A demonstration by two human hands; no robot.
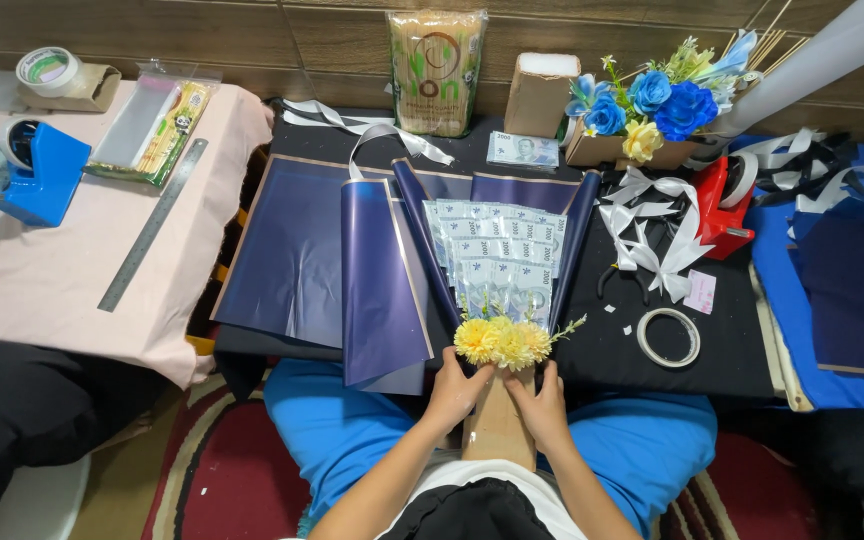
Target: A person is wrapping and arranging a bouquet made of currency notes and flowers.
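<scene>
Both hands, left hand [455,392] and right hand [544,404], fingers clenched round the brown paper-wrapped handle [498,432] at 6 o'clock, banknote fan [497,260] and yellow fabric flowers [503,341] already mounted, dark navy wrapping sheets [377,275] loose on worktop [742,345], unwrapped yet.

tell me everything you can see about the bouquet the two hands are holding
The bouquet lies flat on the black table, its stem end toward the person. Rows of pale banknotes in clear sleeves fan out above a cluster of yellow flowers, framed by dark navy wrapping sheets on both sides. A brown paper handle extends below. The left hand and right hand grip it just under the flowers.
</scene>
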